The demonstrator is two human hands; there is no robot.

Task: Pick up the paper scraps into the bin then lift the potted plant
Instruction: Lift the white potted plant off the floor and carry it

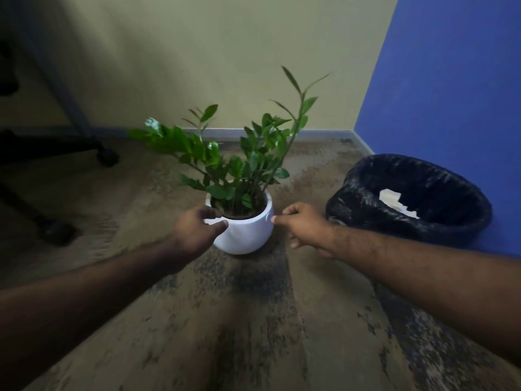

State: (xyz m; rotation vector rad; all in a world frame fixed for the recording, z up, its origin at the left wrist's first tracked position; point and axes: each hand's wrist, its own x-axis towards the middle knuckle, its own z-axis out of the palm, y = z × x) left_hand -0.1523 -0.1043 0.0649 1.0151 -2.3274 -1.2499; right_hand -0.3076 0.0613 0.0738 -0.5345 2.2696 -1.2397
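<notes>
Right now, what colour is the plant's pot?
White: a plain, rounded pot, clearest in the head view, on the floor between the left hand and right hand.

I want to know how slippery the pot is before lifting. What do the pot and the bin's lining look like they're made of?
The white pot looks like glazed ceramic, possibly smooth plastic: an even, slightly shiny surface with soft highlights. The bin is lined with a thin black plastic bag, crinkled and glinting along its folds.
</notes>
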